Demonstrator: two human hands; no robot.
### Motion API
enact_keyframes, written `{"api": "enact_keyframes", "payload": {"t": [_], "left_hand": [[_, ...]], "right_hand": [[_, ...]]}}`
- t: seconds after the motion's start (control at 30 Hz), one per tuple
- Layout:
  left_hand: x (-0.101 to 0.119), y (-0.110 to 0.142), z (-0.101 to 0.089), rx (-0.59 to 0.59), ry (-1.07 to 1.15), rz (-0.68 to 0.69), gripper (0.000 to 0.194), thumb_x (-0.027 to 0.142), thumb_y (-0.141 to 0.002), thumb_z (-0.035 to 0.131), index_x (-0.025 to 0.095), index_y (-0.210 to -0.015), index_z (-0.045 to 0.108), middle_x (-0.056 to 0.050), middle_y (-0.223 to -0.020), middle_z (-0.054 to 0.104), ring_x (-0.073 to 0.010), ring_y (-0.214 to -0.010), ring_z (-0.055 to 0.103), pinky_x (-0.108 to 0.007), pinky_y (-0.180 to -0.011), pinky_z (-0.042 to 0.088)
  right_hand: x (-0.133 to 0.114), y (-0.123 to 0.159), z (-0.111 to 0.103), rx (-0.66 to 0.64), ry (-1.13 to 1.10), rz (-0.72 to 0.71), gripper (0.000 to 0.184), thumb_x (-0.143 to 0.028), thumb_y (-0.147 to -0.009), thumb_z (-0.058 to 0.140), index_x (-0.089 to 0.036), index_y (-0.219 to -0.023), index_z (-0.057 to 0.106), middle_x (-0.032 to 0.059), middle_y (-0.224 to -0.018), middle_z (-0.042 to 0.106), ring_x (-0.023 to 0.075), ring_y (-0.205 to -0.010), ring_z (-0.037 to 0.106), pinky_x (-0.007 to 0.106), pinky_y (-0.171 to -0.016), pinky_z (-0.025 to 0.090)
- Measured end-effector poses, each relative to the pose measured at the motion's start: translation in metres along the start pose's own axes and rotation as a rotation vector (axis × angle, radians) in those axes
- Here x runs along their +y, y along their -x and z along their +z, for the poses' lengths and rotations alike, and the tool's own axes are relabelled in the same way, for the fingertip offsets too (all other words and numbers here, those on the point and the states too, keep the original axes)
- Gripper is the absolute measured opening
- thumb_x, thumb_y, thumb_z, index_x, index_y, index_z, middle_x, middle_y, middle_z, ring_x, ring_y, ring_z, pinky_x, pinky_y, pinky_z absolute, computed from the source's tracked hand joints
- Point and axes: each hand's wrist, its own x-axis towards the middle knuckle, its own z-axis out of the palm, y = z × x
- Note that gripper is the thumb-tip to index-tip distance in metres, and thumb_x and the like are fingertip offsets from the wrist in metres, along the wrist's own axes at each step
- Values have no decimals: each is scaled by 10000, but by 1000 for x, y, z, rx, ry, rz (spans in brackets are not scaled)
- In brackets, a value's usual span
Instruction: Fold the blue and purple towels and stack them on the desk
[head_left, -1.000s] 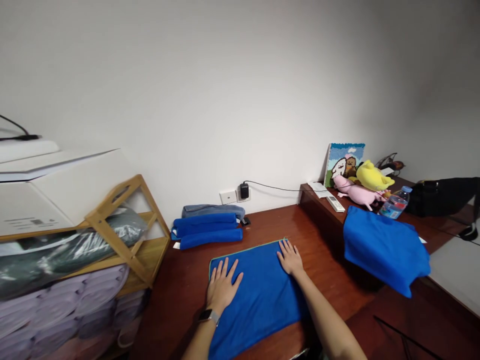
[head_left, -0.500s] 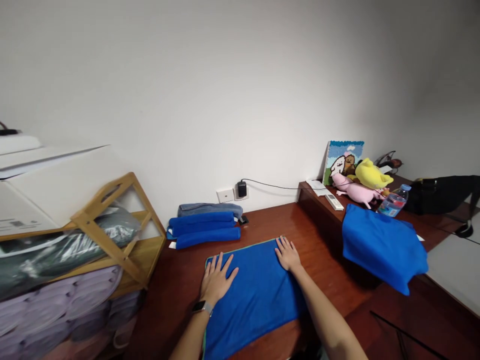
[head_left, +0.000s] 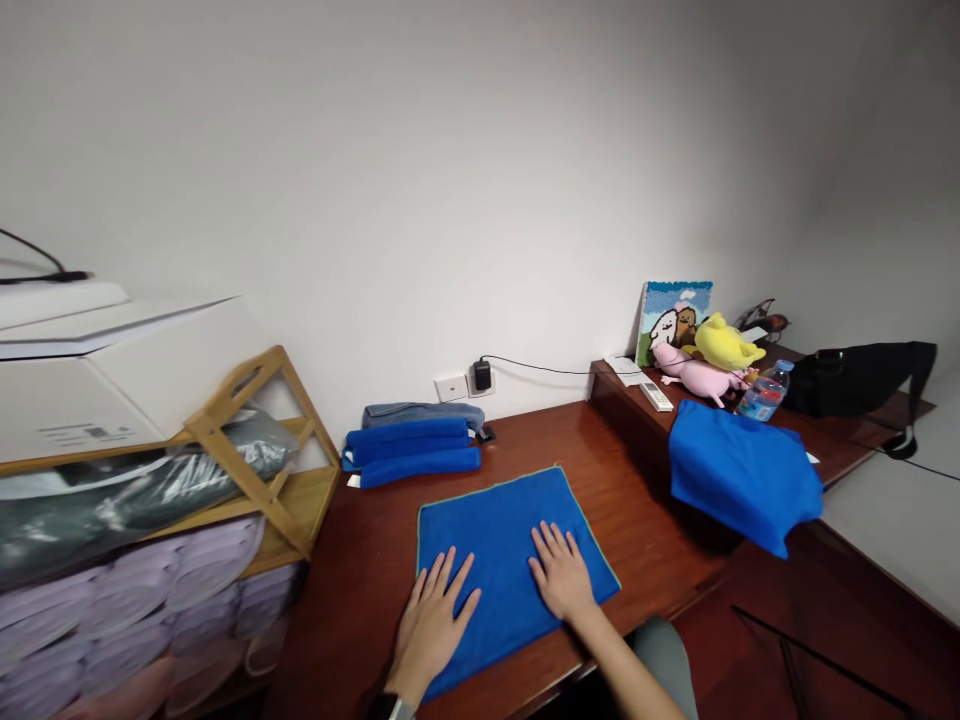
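Note:
A blue cloth with a green edge lies spread flat on the reddish-brown desk. My left hand rests on its left side, palm down and fingers spread. On the right half of the same cloth, my right hand lies flat with its fingers apart. Neither hand grips anything. Behind the cloth, against the wall, are rolled blue cloths and a grey-blue folded cloth. Another blue cloth hangs over the edge of the raised shelf to the right.
On the raised shelf are a remote control, a pink plush toy, a yellow plush toy, a plastic bottle and a black bag. A charger with a cable sits in the wall socket. Left stands a wooden rack.
Both hands have slid over the cloth toward me, the right one also slightly left. The cloth's far right corner and right edge now show, and its surface lies smoother.

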Motion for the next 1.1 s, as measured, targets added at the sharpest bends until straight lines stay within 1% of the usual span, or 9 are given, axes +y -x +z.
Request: {"api": "enact_keyframes", "payload": {"t": [0.13,0.2,0.27,0.4,0.53,0.77,0.87,0.97,1.1], "left_hand": [[-7,-2,-16,-30,6,20,609,605,-1043,390,372,-1604,413,-45,-1700,415,-282,-1568,394,-534,-1280,335],[1,-4,-21,-28,1,43,597,579,-1046,393,331,-1584,467,-65,-1674,459,-285,-1554,418,-530,-1284,333],[16,-8,-23,-2,-1,64,576,534,-1057,376,291,-1561,513,-79,-1647,500,-279,-1542,438,-519,-1292,324],[49,-11,-15,14,10,59,563,491,-1062,360,278,-1559,518,-85,-1656,488,-279,-1546,431,-523,-1282,339],[53,-1,-4,-45,12,42,584,555,-1054,377,326,-1584,466,-78,-1684,440,-300,-1565,398,-566,-1277,327],[26,15,-18,-67,14,22,616,617,-1051,358,379,-1619,359,-45,-1723,360,-286,-1590,348,-561,-1295,293],[21,25,-17,-58,12,17,618,612,-1045,381,378,-1618,363,-44,-1722,361,-285,-1584,359,-548,-1293,307],[19,34,-11,-38,8,38,612,591,-1040,405,371,-1611,388,-44,-1708,393,-290,-1573,382,-546,-1293,314],[30,23,-8,20,23,41,590,533,-1064,357,325,-1614,404,-51,-1698,414,-280,-1572,386,-532,-1293,325]], "right_hand": [[44,13,-34,-75,81,171,611,-489,-1107,272,-282,-1682,290,13,-1737,256,239,-1624,208,491,-1324,144],[48,13,-45,-95,104,210,620,-485,-1104,271,-257,-1678,310,26,-1735,263,254,-1626,200,503,-1323,136],[34,8,-47,-77,97,192,630,-477,-1103,265,-212,-1670,341,55,-1729,278,266,-1627,194,501,-1326,122],[-28,-8,-30,-18,-16,1,637,-468,-1109,238,-180,-1666,352,72,-1719,311,241,-1621,220,448,-1324,161],[-58,-13,-8,-52,-95,-100,654,-521,-1109,223,-209,-1673,328,49,-1723,306,225,-1619,226,446,-1325,166],[19,23,-23,-40,58,228,674,-508,-1094,231,-188,-1685,286,60,-1736,235,244,-1626,197,478,-1328,139],[41,41,-32,-59,93,257,688,-527,-1086,253,-184,-1680,310,64,-1730,264,252,-1617,234,462,-1321,172],[39,42,-37,-48,100,239,689,-527,-1077,293,-159,-1652,391,96,-1708,334,288,-1604,275,467,-1317,186],[0,11,-34,28,47,116,665,-506,-1090,271,-169,-1649,400,84,-1710,341,278,-1615,244,467,-1330,143]]}}
